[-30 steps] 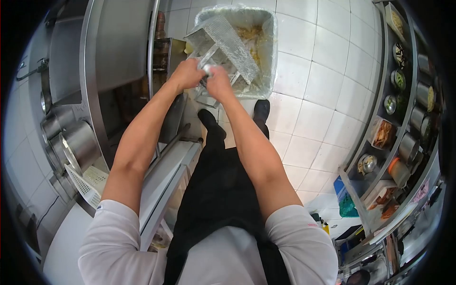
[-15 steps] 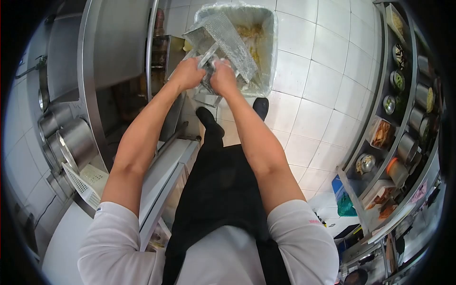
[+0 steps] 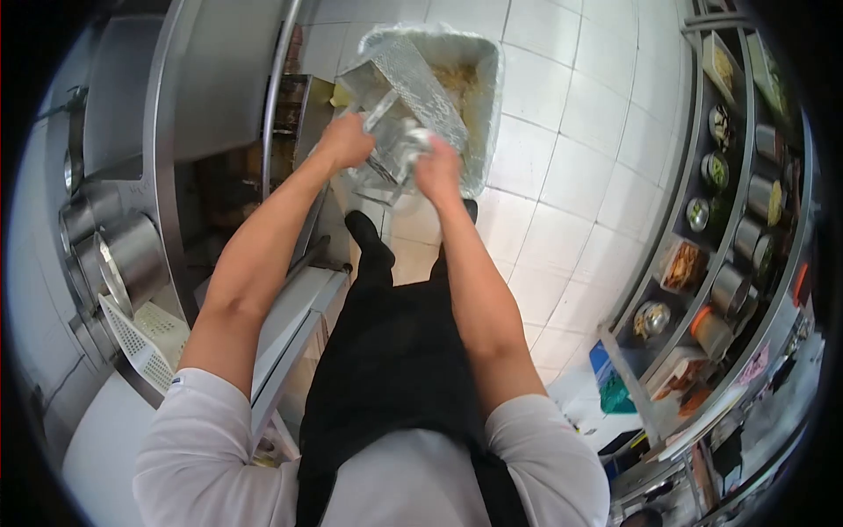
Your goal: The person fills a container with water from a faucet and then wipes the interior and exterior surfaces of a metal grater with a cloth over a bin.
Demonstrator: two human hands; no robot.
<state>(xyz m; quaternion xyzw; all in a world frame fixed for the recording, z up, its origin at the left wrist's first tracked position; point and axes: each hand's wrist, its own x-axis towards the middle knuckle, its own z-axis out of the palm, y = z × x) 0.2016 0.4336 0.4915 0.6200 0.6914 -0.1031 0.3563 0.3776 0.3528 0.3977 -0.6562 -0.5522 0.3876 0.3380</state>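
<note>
My left hand (image 3: 349, 140) is closed round the handle of a wire-mesh fryer basket (image 3: 423, 86). The basket is tilted over a plastic-lined bin (image 3: 494, 114), its mesh side slanting across the opening. My right hand (image 3: 439, 171), smeared by motion, is closed on a crumpled whitish thing (image 3: 413, 145) that looks like a cloth, at the near end of the basket. Blur hides whether the cloth touches the metal there. Brownish food waste (image 3: 461, 83) lies inside the bin.
A steel unit with a rail (image 3: 274, 97) stands close on my left, with pots (image 3: 136, 255) and a white perforated basket (image 3: 145, 342) beyond. To the right, a counter holds several food containers (image 3: 683, 266). White floor tiles (image 3: 562, 184) lie between.
My right hand has moved right and slightly down, away from my left hand, with the whitish cloth. My left hand keeps its hold on the basket. The view has shifted slightly.
</note>
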